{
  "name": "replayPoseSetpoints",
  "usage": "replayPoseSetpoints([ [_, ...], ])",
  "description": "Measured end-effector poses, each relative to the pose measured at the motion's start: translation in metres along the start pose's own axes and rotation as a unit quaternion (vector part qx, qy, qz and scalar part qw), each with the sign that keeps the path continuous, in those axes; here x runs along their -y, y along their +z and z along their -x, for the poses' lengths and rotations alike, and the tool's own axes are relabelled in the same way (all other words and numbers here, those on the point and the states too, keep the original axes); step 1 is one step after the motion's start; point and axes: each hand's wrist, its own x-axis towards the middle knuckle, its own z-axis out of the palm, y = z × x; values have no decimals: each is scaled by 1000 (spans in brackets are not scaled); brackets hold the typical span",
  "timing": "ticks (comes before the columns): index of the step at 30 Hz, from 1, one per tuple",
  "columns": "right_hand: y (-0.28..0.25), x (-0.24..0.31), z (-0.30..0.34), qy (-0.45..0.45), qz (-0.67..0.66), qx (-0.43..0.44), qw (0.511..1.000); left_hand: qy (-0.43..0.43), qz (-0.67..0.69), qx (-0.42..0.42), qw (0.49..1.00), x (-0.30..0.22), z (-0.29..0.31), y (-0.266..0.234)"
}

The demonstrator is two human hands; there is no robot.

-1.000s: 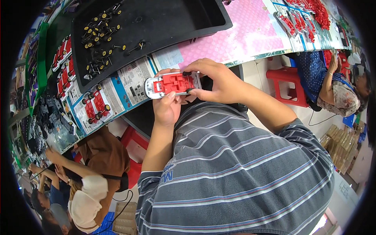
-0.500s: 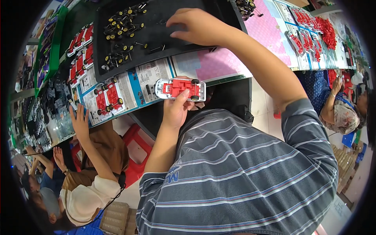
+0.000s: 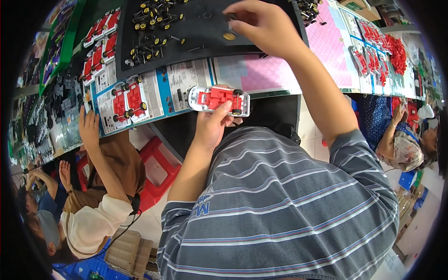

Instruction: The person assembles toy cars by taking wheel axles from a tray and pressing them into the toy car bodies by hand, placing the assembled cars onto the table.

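My left hand point(image 3: 213, 129) grips a toy car point(image 3: 218, 99) at the table's front edge, thumb on top. The car lies underside up, with a white shell and red base. Black wheels sit at its right end; none show at its left end. Over the black tray point(image 3: 205, 43), my right hand point(image 3: 266, 25) pinches a wheel axle point(image 3: 229, 35) with a yellow-hubbed wheel; the fingers partly hide it. Loose wheel axles point(image 3: 156, 16) lie in several clusters on the tray's left side.
Two wheeled toy cars point(image 3: 128, 100) lie left of my left hand, with more red-and-white cars point(image 3: 99, 49) behind them. A co-worker's hand point(image 3: 88, 126) is at the table's left edge. Red parts point(image 3: 396, 53) are heaped at the far right, beside more cars point(image 3: 371, 58).
My right hand has moved right and toward me over the tray, and a wheel axle now shows in its fingers. My left hand still holds the car.
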Motion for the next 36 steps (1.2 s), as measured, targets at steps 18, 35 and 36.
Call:
replayPoseSetpoints([
  [18,41,31,95,54,24,131,990,-23,-33,79,996,22,-4,-5],
  [35,-11,-57,154,150,97,-11,984,185,-139,-207,951,-110,63,-81],
  [36,-13,-61,155,149,105,-36,983,209,-148,-220,941,-123,63,-86],
])
